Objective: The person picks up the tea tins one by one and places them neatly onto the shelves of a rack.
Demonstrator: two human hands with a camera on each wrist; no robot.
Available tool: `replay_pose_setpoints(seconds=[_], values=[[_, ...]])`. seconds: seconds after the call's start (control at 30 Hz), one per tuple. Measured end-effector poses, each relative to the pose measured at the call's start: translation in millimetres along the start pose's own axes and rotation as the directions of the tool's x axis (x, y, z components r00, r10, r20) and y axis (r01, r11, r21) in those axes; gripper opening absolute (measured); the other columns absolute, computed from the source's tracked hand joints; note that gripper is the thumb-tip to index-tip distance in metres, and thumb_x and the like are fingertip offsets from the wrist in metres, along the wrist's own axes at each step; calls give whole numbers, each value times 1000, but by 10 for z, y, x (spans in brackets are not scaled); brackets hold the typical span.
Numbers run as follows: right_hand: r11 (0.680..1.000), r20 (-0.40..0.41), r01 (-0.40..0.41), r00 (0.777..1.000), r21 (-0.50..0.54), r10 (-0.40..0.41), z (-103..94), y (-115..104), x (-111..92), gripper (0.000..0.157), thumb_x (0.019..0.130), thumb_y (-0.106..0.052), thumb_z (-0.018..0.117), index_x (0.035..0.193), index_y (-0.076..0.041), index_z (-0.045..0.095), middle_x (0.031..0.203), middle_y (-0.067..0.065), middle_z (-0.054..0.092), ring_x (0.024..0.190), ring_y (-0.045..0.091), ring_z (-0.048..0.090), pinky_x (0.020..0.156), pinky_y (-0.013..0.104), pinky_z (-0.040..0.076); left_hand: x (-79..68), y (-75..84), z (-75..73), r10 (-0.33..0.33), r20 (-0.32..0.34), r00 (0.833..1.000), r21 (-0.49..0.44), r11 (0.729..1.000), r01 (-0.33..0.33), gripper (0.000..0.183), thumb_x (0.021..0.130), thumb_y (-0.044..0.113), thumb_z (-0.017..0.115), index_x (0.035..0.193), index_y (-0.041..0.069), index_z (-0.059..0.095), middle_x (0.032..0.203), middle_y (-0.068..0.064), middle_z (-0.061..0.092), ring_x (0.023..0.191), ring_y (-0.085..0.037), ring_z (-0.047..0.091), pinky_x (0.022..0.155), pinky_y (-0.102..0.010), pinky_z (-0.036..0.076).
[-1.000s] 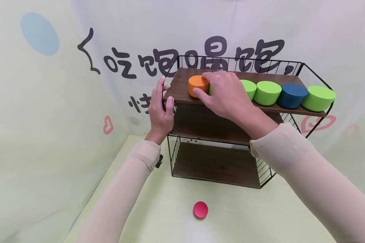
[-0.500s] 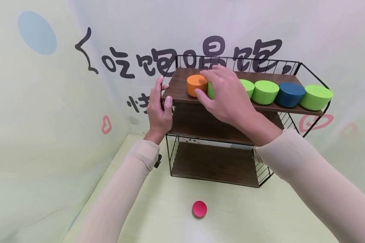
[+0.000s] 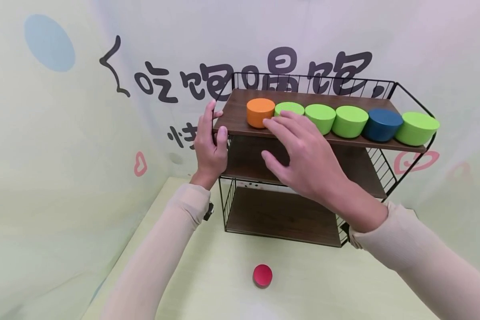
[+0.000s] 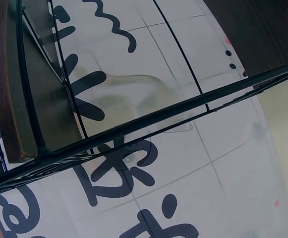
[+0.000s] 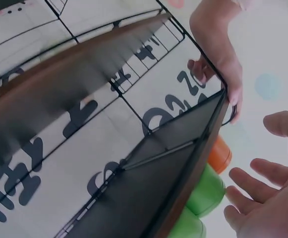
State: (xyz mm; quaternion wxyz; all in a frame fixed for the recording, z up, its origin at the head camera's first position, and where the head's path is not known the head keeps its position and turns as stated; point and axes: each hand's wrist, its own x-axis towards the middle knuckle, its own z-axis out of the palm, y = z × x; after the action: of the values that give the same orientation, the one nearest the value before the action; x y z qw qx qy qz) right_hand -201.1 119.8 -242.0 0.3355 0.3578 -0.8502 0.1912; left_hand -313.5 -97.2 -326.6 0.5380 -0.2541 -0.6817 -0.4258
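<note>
A black wire rack with dark wooden shelves [image 3: 284, 215] stands against the backdrop. Along its top shelf sits a row of round lidded pots: an orange pot [image 3: 260, 114] at the left, several green pots [image 3: 350, 122] and a blue pot [image 3: 382, 126]. My left hand [image 3: 211, 149] grips the rack's top left corner, its thumb in front of the frame. My right hand [image 3: 310, 162] hovers before the top shelf with fingers spread and nothing held, partly covering the leftmost green pot. In the right wrist view, its fingers [image 5: 250, 184] are close to the orange and green pots.
A small red round object [image 3: 262, 275] lies on the pale table [image 3: 208, 275] in front of the rack. Behind is a cloth backdrop [image 3: 144, 26] with black lettering. A low wire rail [image 3: 316, 82] edges the back of the top shelf.
My right hand has come away from the orange pot, moving down and toward me, uncovering more of the green pots. My left hand keeps its place on the rack.
</note>
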Motion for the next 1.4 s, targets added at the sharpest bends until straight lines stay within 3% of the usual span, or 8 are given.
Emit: replay_pose_setpoints(seconds=[0.23, 0.53, 0.93, 1.13, 1.4], values=[[998, -96, 70, 993, 4, -69, 78, -4, -207, 50, 86, -19, 72, 130, 1, 62, 130, 20, 62, 137, 34, 44, 115, 44, 30, -8, -7, 13, -3, -6, 1000, -8, 1000, 3, 55, 94, 24, 44, 142, -2, 48, 115, -17, 62, 114, -22, 61, 70, -38, 42], [996, -63, 63, 996, 62, -59, 223, -61, -465, 50, 84, -19, 74, 129, -1, 63, 130, 18, 62, 134, 32, 47, 111, 46, 36, 2, -9, 14, -1, -8, 1000, -7, 1000, 1, 55, 94, 24, 43, 142, -2, 48, 116, -16, 62, 114, -22, 61, 77, -38, 45], [983, 10, -43, 999, 181, 42, 491, -103, -816, 51, 84, -21, 75, 131, -5, 63, 130, 11, 63, 125, 28, 55, 102, 47, 45, 1, -3, 13, -1, -3, 1000, -7, 1000, 1, 55, 94, 24, 43, 142, -2, 48, 117, -16, 62, 114, -22, 61, 79, -38, 44], [964, 81, -139, 989, 227, 123, 601, -129, -958, 51, 87, -25, 73, 134, -10, 61, 133, 7, 61, 125, 25, 55, 100, 49, 46, 1, -2, 14, 2, -8, 1000, -13, 1000, -3, 54, 94, 23, 43, 142, -3, 48, 117, -17, 62, 114, -23, 61, 83, -38, 44], [950, 124, -192, 978, 247, 166, 745, -140, -1121, 54, 87, -27, 73, 137, -11, 59, 137, 7, 60, 127, 26, 54, 101, 51, 45, 4, 4, 10, 5, -4, 1000, -18, 1000, -5, 54, 95, 22, 43, 142, -4, 47, 117, -17, 62, 114, -23, 60, 81, -37, 43]])
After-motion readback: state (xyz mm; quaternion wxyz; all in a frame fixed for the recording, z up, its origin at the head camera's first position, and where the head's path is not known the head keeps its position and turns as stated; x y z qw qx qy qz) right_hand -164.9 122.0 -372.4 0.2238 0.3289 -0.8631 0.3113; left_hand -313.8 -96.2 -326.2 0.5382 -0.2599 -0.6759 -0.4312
